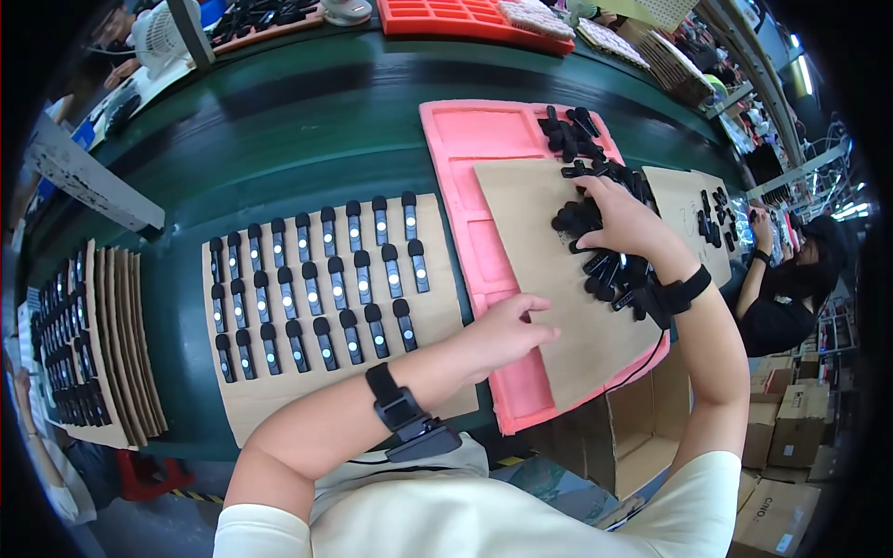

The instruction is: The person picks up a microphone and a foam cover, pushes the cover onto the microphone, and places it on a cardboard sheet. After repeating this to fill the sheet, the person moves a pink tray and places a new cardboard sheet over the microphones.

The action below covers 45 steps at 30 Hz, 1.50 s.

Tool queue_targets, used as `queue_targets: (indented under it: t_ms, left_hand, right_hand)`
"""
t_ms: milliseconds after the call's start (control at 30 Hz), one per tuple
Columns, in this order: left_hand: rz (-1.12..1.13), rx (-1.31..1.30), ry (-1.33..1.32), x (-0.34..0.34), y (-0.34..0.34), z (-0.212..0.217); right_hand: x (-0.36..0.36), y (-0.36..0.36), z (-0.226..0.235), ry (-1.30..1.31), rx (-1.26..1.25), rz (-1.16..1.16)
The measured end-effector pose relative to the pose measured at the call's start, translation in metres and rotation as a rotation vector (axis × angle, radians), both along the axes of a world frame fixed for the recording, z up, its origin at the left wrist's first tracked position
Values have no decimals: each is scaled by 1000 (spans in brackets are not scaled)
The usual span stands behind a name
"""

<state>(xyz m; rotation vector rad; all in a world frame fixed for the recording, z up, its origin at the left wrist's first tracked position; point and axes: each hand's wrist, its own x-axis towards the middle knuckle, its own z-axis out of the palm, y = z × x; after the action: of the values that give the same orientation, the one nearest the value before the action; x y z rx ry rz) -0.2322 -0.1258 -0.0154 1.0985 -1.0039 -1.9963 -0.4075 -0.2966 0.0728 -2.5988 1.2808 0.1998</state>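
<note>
Small black wireless microphones with rounded foam tips lie in a loose heap (609, 270) on a brown cardboard sheet (521, 214). My right hand (619, 219) reaches over this heap, thumb and fingers spread around some of the pieces; its palm side is hidden. Over the sheet's near left edge is my left hand (510, 333), its fingers apart and nothing visible in them. To the left, a second cardboard sheet (344, 391) carries three rows of the same microphones (312, 286), each with a pale round spot. Both wrists wear black straps.
A pink molded tray (479, 130) lies under the heaped sheet, with more microphones at its far end. Loaded cardboard sheets (121, 344) stand stacked at far left. A red tray (437, 19) is across the green bench (279, 121). A co-worker (791, 288) sits at right, above cardboard boxes (800, 418).
</note>
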Motion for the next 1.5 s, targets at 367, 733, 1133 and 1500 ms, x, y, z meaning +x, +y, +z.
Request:
queue_targets:
  t_ms: [367,733,1133,1500]
  left_hand:
    - [122,-394,-187,9,11,26]
    - [223,-570,-319,17,35,40]
    - [288,-629,-84,48,41,71]
    - [242,-621,-99,99,64,117]
  right_hand:
    - [-15,5,4,-98,72,97]
    - [-17,68,0,-165,-270,240]
    - [-36,75,-36,-255,-443,170]
    - [-31,75,-62,-268,-515,109]
